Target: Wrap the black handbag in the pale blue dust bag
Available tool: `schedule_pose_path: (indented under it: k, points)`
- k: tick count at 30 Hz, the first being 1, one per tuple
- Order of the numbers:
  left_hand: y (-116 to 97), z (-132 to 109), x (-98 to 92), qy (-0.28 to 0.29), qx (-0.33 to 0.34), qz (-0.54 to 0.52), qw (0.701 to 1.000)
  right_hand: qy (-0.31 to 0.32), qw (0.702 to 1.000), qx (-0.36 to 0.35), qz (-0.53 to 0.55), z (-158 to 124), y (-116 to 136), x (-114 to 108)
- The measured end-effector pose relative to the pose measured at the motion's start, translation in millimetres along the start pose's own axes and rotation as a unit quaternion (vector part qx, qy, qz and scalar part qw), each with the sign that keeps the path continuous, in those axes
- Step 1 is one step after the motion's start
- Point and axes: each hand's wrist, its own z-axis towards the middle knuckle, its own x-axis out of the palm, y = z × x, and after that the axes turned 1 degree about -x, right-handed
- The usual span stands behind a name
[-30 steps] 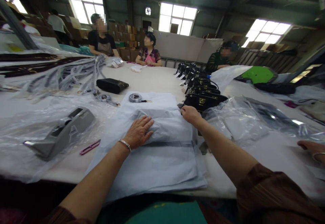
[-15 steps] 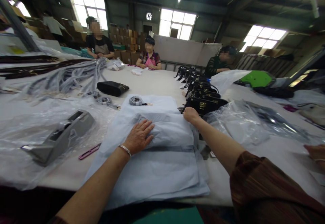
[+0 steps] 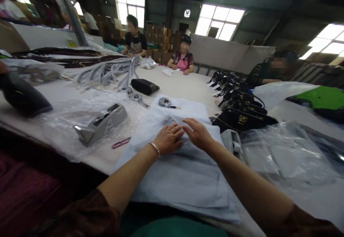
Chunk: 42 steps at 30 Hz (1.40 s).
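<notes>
My left hand [image 3: 169,138], with a bangle at the wrist, lies flat with fingers stretched on a folded bundle of white tissue-like sheets [image 3: 188,183]. Close beside it, my right hand [image 3: 198,135] is over the same bundle, its thumb and fingers extended and apart. I cannot make out anything between them. A greyish folded patch [image 3: 172,119] shows just beyond my left fingertips. At the bundle's far end rests a coiled strap [image 3: 165,102] with a gold clasp. To the right of the bundle stands a grey tape dispenser [image 3: 231,141], partly behind my right forearm.
Another tape dispenser [image 3: 103,122] sits on clear plastic at the left, near pink thread snips [image 3: 120,143]. A black pouch [image 3: 145,86] lies farther back. Black handbags [image 3: 242,117] line the right, beside plastic bags [image 3: 290,151]. Several people sit or stand around the table.
My right hand has moved left from beside the handbags to the sheets near my left hand, uncovering the right dispenser. The view has turned left. My left hand stays on the sheets.
</notes>
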Motion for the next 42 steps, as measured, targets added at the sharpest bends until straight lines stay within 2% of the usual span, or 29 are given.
schedule_pose_path:
  k: [1, 3, 6, 8, 10, 13, 16, 19, 25, 28, 31, 33, 34, 36, 38, 40, 42]
  points:
    - [0, 0, 0.4, -0.004, 0.001, -0.005, 1.0, 0.015, 1.0, -0.023, 0.013, 0, 13, 13]
    - [-1, 1, 0.7, -0.012, 0.005, -0.016, 1.0, 0.048, 0.999, -0.007, -0.006, 0, 24, 36]
    - [1, 2, -3.2, 0.0, 0.024, -0.031, 0.999, 0.086, 0.992, 0.064, -0.06, 0, 14, 55]
    - [9, 2, -9.0, 0.029, 0.041, -0.037, 0.998, 0.103, 0.988, 0.081, -0.075, 0, 3, 56]
    - [24, 3, -15.2, 0.052, 0.029, -0.033, 0.998, 0.111, 0.987, 0.087, -0.083, 1, -3, 54]
    - [62, 6, -19.8, 0.071, -0.06, -0.001, 0.996, 0.116, 0.985, 0.088, -0.095, 1, -3, 52]
    - [104, 9, -16.0, 0.087, -0.168, 0.04, 0.981, 0.111, 0.985, 0.09, -0.098, 1, 0, 54]
    - [131, 11, -8.2, 0.083, -0.221, 0.054, 0.97, 0.107, 0.985, 0.09, -0.097, 0, -1, 56]
    - [144, 13, -4.8, 0.053, -0.223, 0.047, 0.972, 0.112, 0.985, 0.094, -0.09, 1, -3, 55]
    - [157, 11, -14.7, 0.039, -0.242, 0.053, 0.968, 0.113, 0.985, 0.097, -0.084, 0, -2, 54]
    - [171, 8, -34.3, 0.031, -0.283, 0.073, 0.956, 0.111, 0.985, 0.099, -0.083, 0, -2, 54]
    - [166, 8, -52.3, 0.008, -0.311, 0.096, 0.946, 0.113, 0.985, 0.099, -0.083, 1, -2, 54]
    - [156, 8, -61.5, -0.017, -0.314, 0.111, 0.943, 0.114, 0.985, 0.098, -0.083, 1, -2, 54]
    - [123, 11, -76.0, -0.081, -0.281, 0.131, 0.947, 0.115, 0.985, 0.097, -0.083, 2, -3, 55]
    - [80, 13, -80.0, -0.109, -0.191, 0.101, 0.97, 0.116, 0.985, 0.099, -0.082, 2, -3, 55]
    - [41, 14, -71.5, -0.055, -0.075, 0.032, 0.995, 0.117, 0.985, 0.101, -0.081, 2, -4, 56]
    - [20, 15, -55.7, -0.009, -0.018, -0.001, 1.0, 0.115, 0.985, 0.101, -0.079, 2, -4, 56]
